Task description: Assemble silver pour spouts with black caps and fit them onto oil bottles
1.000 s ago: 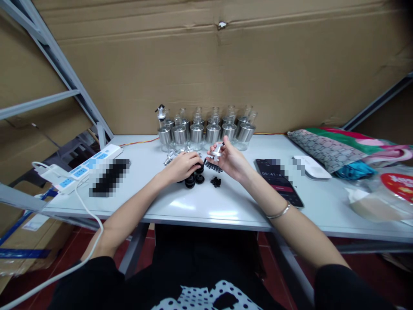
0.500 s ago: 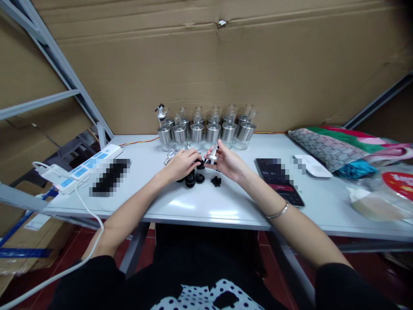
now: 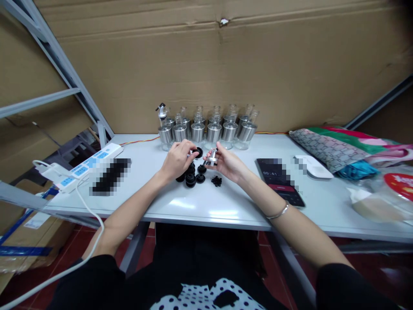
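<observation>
My left hand [image 3: 178, 159] is closed, its thumb and fingers pinching a black ribbed stopper [image 3: 198, 152] above the table. Close by, my right hand [image 3: 226, 162] grips a silver pourer spout [image 3: 212, 159] between thumb and fingers, its wide base turned down. The stopper and the spout are a short gap apart. Under my left hand lies a cluster of black stoppers [image 3: 190, 179], partly covered by it. A small heap of tiny black caps [image 3: 216, 181] sits below my right hand.
Two rows of glass bottles with metal sleeves [image 3: 214, 131] stand at the back; the front-left one carries a pourer [image 3: 161, 113]. A phone [image 3: 280, 182] and a white device [image 3: 313, 167] lie at right, near a patterned bag [image 3: 325, 150]. A power strip [image 3: 92, 167] is at left.
My left hand has lifted up and back from the stopper cluster with one black stopper, uncovering more of the pile. My right hand holds the spout almost where it was.
</observation>
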`<state>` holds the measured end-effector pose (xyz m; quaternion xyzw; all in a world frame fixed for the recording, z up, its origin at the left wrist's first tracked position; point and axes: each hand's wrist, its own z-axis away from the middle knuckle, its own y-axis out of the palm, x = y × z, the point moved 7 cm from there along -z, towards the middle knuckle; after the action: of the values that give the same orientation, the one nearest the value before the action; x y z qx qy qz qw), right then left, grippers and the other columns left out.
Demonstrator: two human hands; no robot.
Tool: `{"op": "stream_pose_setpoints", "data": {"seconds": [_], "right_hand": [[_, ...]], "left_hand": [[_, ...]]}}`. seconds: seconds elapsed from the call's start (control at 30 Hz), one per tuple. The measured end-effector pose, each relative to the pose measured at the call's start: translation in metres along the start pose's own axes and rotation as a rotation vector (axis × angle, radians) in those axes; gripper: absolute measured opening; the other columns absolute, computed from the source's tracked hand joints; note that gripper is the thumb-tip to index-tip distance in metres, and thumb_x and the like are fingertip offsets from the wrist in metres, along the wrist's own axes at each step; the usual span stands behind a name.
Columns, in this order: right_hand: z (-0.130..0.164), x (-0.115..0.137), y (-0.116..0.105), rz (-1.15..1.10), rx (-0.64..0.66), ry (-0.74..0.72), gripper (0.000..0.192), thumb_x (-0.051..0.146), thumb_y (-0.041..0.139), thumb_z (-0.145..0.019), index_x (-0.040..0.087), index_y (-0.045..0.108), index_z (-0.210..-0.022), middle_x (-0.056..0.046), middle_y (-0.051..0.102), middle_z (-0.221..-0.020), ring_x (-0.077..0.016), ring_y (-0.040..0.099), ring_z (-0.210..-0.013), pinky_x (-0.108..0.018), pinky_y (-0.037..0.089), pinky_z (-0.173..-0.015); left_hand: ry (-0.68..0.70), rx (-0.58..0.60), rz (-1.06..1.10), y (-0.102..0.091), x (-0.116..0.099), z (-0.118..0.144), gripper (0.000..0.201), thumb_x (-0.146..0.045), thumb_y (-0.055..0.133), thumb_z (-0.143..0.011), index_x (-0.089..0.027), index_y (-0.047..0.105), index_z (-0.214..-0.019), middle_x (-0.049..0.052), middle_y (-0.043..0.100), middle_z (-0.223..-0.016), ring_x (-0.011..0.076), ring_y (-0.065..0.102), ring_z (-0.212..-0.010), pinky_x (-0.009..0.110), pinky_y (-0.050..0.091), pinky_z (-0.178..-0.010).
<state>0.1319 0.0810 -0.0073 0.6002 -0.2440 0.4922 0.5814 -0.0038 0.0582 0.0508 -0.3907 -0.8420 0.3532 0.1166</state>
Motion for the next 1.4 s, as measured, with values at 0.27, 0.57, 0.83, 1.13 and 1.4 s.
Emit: {"op": "stream_pose_setpoints", "data": {"seconds": [0.27,0.57,0.83,1.13,1.4], "right_hand": [[0.001,0.004,0.001,0.087,-0.015,-0.086,0.039,0.058,0.064,-0.073,0.020,0.058,-0.068,0.000,0.063,-0.069,-0.0138,0.061,-0.071,-0.026,0.048,-0.062],[0.011,0.010,0.021,0.124,0.180,-0.104,0.045,0.061,0.072,-0.061,0.018,0.060,-0.068,0.000,0.063,-0.068,-0.0140,0.061,-0.068,-0.024,0.044,-0.056],[0.007,0.011,0.013,0.178,0.119,-0.183,0.048,0.064,0.073,-0.056,0.018,0.063,-0.066,0.000,0.061,-0.059,-0.0120,0.058,-0.058,-0.024,0.041,-0.056],[0.009,0.024,0.004,0.191,-0.037,-0.214,0.051,0.067,0.071,-0.056,0.017,0.063,-0.062,0.000,0.060,-0.053,-0.0097,0.054,-0.053,-0.022,0.037,-0.048],[0.008,0.026,0.003,0.183,-0.041,-0.205,0.049,0.065,0.070,-0.059,0.017,0.060,-0.065,-0.001,0.065,-0.061,-0.0104,0.058,-0.053,-0.021,0.037,-0.045]], "left_hand": [[-0.010,-0.069,0.034,-0.003,0.000,0.002,0.025,-0.039,0.033,-0.096,-0.018,0.048,-0.094,0.005,0.062,-0.089,0.0170,0.056,-0.087,0.034,0.039,-0.083],[-0.038,-0.052,0.065,0.004,0.000,0.005,0.029,-0.043,0.030,-0.096,-0.019,0.047,-0.092,0.007,0.059,-0.092,0.0181,0.055,-0.091,0.036,0.041,-0.083],[0.077,0.014,0.061,0.005,-0.012,0.005,0.023,-0.034,0.034,-0.097,-0.021,0.051,-0.103,0.006,0.060,-0.097,0.0163,0.055,-0.088,0.034,0.042,-0.083],[0.126,0.053,0.033,0.006,-0.011,0.003,0.025,-0.024,0.036,-0.096,-0.019,0.056,-0.110,0.008,0.064,-0.103,0.0155,0.059,-0.094,0.031,0.044,-0.084],[0.150,-0.017,0.007,0.005,-0.009,0.004,0.019,-0.028,0.044,-0.094,-0.016,0.058,-0.098,0.007,0.070,-0.094,0.0154,0.064,-0.089,0.032,0.044,-0.082]]}}
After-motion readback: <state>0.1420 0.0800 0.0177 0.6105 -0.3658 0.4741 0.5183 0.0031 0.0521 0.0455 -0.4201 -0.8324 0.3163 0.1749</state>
